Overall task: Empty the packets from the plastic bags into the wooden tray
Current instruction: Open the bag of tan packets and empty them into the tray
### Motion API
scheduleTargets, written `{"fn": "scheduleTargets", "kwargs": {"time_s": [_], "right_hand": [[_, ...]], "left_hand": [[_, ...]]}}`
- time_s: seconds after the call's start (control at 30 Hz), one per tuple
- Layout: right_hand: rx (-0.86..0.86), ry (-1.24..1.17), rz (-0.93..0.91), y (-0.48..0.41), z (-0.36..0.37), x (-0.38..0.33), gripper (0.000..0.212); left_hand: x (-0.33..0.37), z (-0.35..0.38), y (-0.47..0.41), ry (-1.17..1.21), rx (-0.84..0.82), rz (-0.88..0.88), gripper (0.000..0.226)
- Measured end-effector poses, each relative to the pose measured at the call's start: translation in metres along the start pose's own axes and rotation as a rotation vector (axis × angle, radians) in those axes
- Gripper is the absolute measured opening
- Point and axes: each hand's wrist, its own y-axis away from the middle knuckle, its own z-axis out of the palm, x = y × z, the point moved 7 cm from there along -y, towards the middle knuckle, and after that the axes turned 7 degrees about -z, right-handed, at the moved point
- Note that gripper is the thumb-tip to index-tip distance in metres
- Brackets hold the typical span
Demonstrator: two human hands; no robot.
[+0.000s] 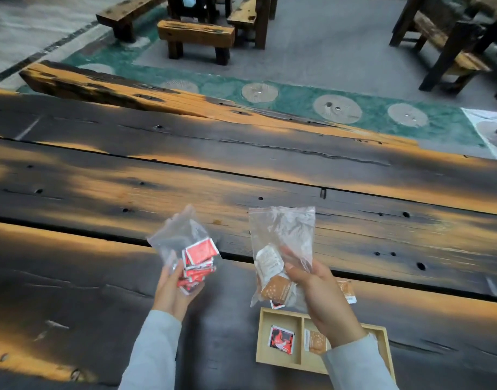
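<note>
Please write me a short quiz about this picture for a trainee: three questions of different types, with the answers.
1. Fill in: the left compartment of the wooden tray holds one ___ packet.
2. True or false: the right hand holds a bag with white and brown packets.
3. The bag of red packets is: A) lying in the tray, B) held in the left hand, C) held in the right hand.
Key: 1 red; 2 true; 3 B.
</note>
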Motion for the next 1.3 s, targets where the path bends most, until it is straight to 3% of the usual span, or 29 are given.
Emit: {"fn": "scheduleTargets", "kwargs": {"time_s": [0.13, 0.2, 0.33, 0.5, 0.67, 0.8, 0.9, 1.07, 1.3], "right_hand": [[-0.003, 0.014, 0.007, 0.004, 0.011, 0.001, 0.037], [-0.001, 0.013, 0.005, 0.005, 0.016, 0.003, 0.038], [-0.019, 0.007, 0.003, 0.010, 0.030, 0.006, 0.038], [-0.103, 0.055, -0.056, 0.021, 0.048, 0.005, 0.037], [-0.093, 0.130, -0.155, 0.034, 0.048, -0.003, 0.030], [0.007, 0.141, -0.282, 0.040, 0.023, -0.028, 0.041], [0.106, 0.165, -0.332, 0.042, 0.003, -0.046, 0.026], [0.036, 0.328, -0.351, 0.044, -0.008, -0.060, 0.015], [-0.088, 0.389, -0.281, 0.045, -0.031, -0.065, 0.022]], "left_hand": [[-0.014, -0.022, 0.003, -0.199, 0.264, -0.162, 0.080], [-0.014, -0.013, 0.013, -0.245, 0.287, -0.093, 0.074], [0.000, 0.033, 0.027, -0.284, 0.115, 0.035, 0.055], [0.027, 0.101, 0.055, -0.182, -0.226, 0.079, 0.035], [0.047, 0.115, 0.058, -0.110, -0.202, 0.262, 0.008], [0.048, 0.125, 0.062, -0.232, -0.336, 0.423, 0.017], [0.043, 0.136, 0.071, -0.339, -0.462, 0.479, 0.010], [0.029, 0.151, 0.085, -0.504, -0.523, 0.549, 0.009], [0.008, 0.173, 0.092, -0.631, -0.501, 0.556, 0.010]]}}
